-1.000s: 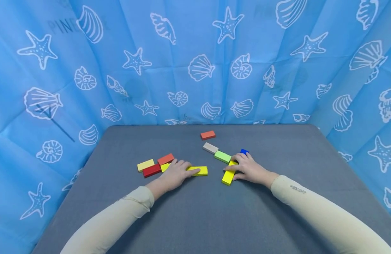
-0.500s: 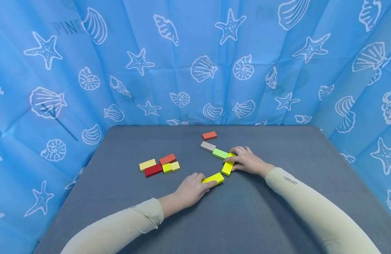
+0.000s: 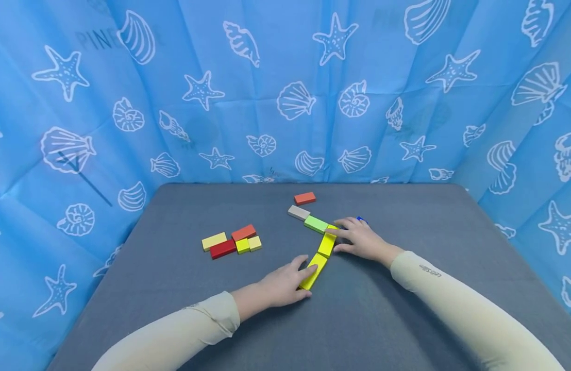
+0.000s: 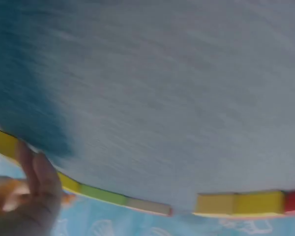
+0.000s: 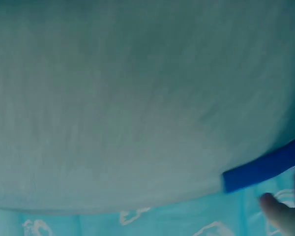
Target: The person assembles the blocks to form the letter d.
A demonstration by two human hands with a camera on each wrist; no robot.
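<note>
In the head view, my left hand (image 3: pixel 283 283) grips a yellow block (image 3: pixel 311 281), with its index finger across the top and the thumb by the near end. That block's far end meets a second yellow block (image 3: pixel 327 245). My right hand (image 3: pixel 362 239) holds this second one, fingertips over its far end and thumb at its right side. From there a light green block (image 3: pixel 316 223) and a greyish-white block (image 3: pixel 299 212) continue the line to the upper left. A blue block (image 5: pixel 263 169) lies beyond the right hand, mostly hidden by it in the head view.
On the left of the grey table (image 3: pixel 267 335) lies a cluster: pale yellow block (image 3: pixel 214 241), dark red block (image 3: pixel 223 249), orange-red block (image 3: pixel 244 232), small yellow block (image 3: pixel 242 246) and small pale block (image 3: pixel 255 242). Another orange-red block (image 3: pixel 305 198) lies near the back edge, before a blue curtain (image 3: pixel 276 129).
My left hand has carried its yellow block rightward from the cluster and turned it into line with the other yellow block. The right hand's block, the green and the greyish-white ones have shifted left.
</note>
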